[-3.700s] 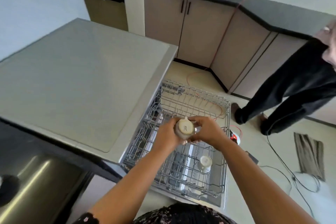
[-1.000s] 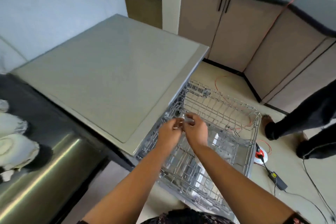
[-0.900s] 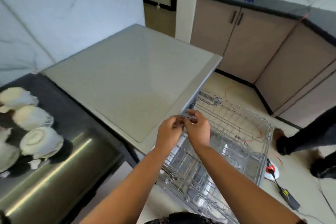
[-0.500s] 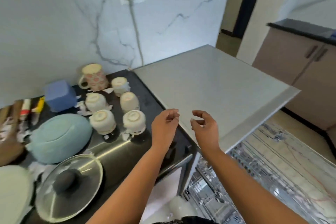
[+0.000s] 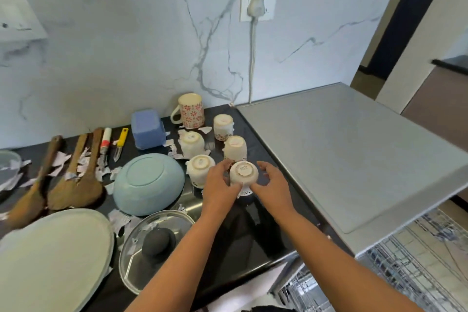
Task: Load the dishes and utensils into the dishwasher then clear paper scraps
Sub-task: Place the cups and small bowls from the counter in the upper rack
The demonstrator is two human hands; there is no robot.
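Note:
Several white cups stand upside down on the black counter [image 5: 243,230]. My left hand [image 5: 219,186] and my right hand [image 5: 273,186] clasp the nearest cup [image 5: 243,173] from either side, thumbs at its lower edge. Another upturned cup [image 5: 200,167] sits just left of my left hand, two more cups [image 5: 235,147] [image 5: 192,143] behind. The dishwasher's pulled-out wire rack [image 5: 417,263] shows at the lower right, under the grey dishwasher top [image 5: 354,154]. Torn paper scraps [image 5: 119,220] lie among the dishes.
An upturned blue bowl [image 5: 149,183], a glass lid [image 5: 157,238] and a large pale plate [image 5: 50,256] fill the near left. Wooden spoons [image 5: 76,185], a yellow peeler [image 5: 119,143], a blue box [image 5: 147,129] and a flowered mug [image 5: 191,114] stand farther back by the marble wall.
My view swung from the dishwasher rack to the counter. Both hands left the rack empty, moved left and forward, and closed around the nearest upturned cup.

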